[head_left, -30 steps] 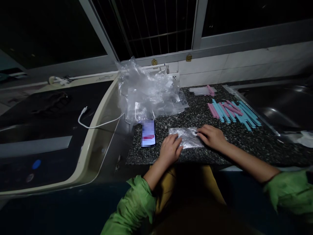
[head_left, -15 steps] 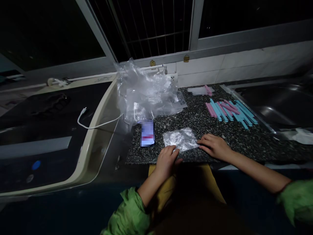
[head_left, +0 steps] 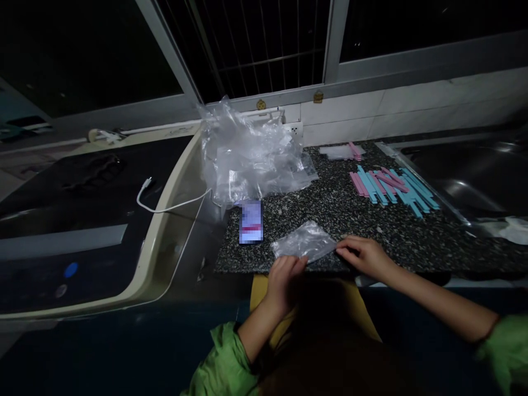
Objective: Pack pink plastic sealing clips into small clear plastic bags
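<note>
A small clear plastic bag lies at the front edge of the speckled stone counter, lifted slightly at its near side. My left hand pinches the bag's near left corner at the counter's edge. My right hand pinches the bag's right edge, fingers closed on it. Both sleeves are green.
A phone lies left of the bag. A heap of clear plastic bags stands behind it. Pink and blue strips lie at the right, a few more strips on a bag at the back. A white cable crosses a washing machine lid on the left; a steel sink is at the right.
Both hands drew the small bag toward the counter's front edge and went from pressing it flat to pinching its edges; its near side is now lifted.
</note>
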{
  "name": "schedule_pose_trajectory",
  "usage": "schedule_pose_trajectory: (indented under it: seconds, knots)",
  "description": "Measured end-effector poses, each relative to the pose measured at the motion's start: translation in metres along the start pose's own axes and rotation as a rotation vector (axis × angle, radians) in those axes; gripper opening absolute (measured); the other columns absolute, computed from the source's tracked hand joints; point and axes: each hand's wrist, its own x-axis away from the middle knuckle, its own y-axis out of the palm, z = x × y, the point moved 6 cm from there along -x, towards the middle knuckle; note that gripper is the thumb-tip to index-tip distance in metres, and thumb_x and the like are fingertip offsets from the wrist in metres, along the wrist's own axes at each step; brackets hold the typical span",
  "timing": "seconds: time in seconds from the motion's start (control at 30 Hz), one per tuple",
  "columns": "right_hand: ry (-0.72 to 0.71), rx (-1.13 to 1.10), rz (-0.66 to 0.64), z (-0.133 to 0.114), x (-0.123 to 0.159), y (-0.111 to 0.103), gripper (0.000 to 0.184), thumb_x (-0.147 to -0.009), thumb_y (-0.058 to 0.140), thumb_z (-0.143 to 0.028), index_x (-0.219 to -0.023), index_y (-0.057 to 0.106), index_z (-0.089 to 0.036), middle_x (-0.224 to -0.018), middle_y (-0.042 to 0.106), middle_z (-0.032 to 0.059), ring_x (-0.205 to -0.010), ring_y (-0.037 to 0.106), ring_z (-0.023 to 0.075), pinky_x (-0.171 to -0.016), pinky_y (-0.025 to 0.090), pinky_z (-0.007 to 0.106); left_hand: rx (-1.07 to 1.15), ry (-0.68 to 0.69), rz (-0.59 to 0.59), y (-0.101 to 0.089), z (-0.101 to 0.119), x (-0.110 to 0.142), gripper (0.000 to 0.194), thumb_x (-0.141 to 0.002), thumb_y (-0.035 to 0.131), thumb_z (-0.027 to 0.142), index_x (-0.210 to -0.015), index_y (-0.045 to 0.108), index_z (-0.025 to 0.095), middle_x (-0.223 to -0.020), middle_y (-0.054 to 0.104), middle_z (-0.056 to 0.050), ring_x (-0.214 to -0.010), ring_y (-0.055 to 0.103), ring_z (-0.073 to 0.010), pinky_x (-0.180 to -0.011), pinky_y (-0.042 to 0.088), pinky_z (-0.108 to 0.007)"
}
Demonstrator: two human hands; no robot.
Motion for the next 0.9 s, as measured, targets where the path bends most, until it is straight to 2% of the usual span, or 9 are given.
schedule_pose_trajectory:
  seconds: [0.07,0.17,0.3,0.5,0.6,0.7,0.73,0.8,0.9]
  knots:
    - [0.067,-0.133,-0.124,-0.004,0.007,0.012,0.029,-0.083,0.048,-0.039,-0.074,0.066,-0.019,-0.067,0.064,0.0020,-0.058,0.056,0.0123,-0.054,0.042,0.023,0.028,-0.054,0.087,-0.003,-0.001,-0.002,0.025,-0.086,0.042,0.015,-0.104,0.058,0.021,-0.076,0.062,-0.003,-0.071,0.055,-0.0150,-0.064,0.042,-0.028]
    - [0.150,-0.289,-0.220,-0.008,0.007,0.023,0.035,-0.081,0.047,-0.045,-0.068,0.064,-0.018,-0.057,0.058,-0.0010,-0.052,0.050,0.0110,-0.049,0.037,0.022,0.030,-0.080,0.091,0.004,0.007,-0.003,0.022,-0.087,0.044,0.018,-0.102,0.059,0.021,-0.072,0.062,-0.003,-0.068,0.057,-0.0152,-0.061,0.041,-0.028]
    - [0.226,-0.346,-0.151,-0.003,-0.009,0.020,0.043,-0.081,0.040,-0.050,-0.057,0.054,-0.017,-0.050,0.050,-0.0020,-0.049,0.045,0.0111,-0.048,0.034,0.023,0.021,0.040,0.034,0.021,0.030,-0.002,0.023,-0.085,0.047,0.021,-0.106,0.058,0.020,-0.072,0.063,-0.004,-0.065,0.057,-0.0171,-0.057,0.040,-0.029]
    - [0.241,-0.305,-0.077,0.007,-0.029,0.015,0.031,-0.074,0.050,-0.044,-0.061,0.057,-0.016,-0.054,0.056,-0.0003,-0.051,0.048,0.0123,-0.049,0.037,0.024,0.147,0.123,-0.047,0.035,0.047,-0.001,0.026,-0.086,0.047,0.029,-0.110,0.056,0.022,-0.074,0.063,-0.004,-0.067,0.058,-0.0165,-0.057,0.043,-0.028]
    - [0.142,-0.263,-0.016,0.002,-0.036,0.003,0.031,-0.075,0.050,-0.043,-0.061,0.058,-0.016,-0.058,0.056,0.0008,-0.056,0.050,0.0131,-0.052,0.040,0.024,0.312,0.026,0.076,0.019,0.027,-0.010,0.035,-0.081,0.055,0.042,-0.109,0.056,0.022,-0.087,0.065,-0.006,-0.080,0.060,-0.0181,-0.069,0.047,-0.031]
    - [0.058,-0.278,0.016,-0.005,-0.045,-0.011,0.029,-0.075,0.052,-0.042,-0.067,0.062,-0.016,-0.068,0.062,0.0041,-0.066,0.056,0.0158,-0.060,0.044,0.027,0.448,-0.241,0.285,-0.002,-0.017,-0.027,0.059,-0.070,0.065,0.049,-0.119,0.050,0.018,-0.113,0.059,-0.012,-0.106,0.054,-0.0244,-0.091,0.043,-0.040]
    - [0.041,-0.289,0.022,-0.007,-0.049,-0.015,0.029,-0.075,0.052,-0.042,-0.069,0.063,-0.016,-0.070,0.063,0.0048,-0.068,0.057,0.0165,-0.062,0.045,0.028,0.515,-0.342,0.303,-0.004,-0.032,-0.035,0.070,-0.066,0.068,0.048,-0.124,0.045,0.017,-0.122,0.053,-0.014,-0.114,0.049,-0.0263,-0.095,0.040,-0.042]
    - [0.027,-0.327,0.034,-0.009,-0.058,-0.020,0.028,-0.074,0.054,-0.042,-0.071,0.064,-0.016,-0.073,0.065,0.0055,-0.071,0.059,0.0176,-0.066,0.046,0.030,0.726,-0.468,0.227,0.002,-0.054,-0.054,0.080,-0.060,0.073,0.045,-0.128,0.041,0.016,-0.126,0.052,-0.015,-0.114,0.050,-0.0254,-0.095,0.040,-0.041]
    - [0.064,-0.412,0.063,-0.005,-0.073,-0.022,0.030,-0.070,0.058,-0.045,-0.074,0.064,-0.016,-0.075,0.067,0.0058,-0.072,0.060,0.0187,-0.069,0.047,0.032,1.087,-0.538,0.005,0.020,-0.065,-0.083,0.054,-0.062,0.071,0.042,-0.105,0.059,0.013,-0.098,0.065,-0.008,-0.088,0.060,-0.0185,-0.081,0.045,-0.032]
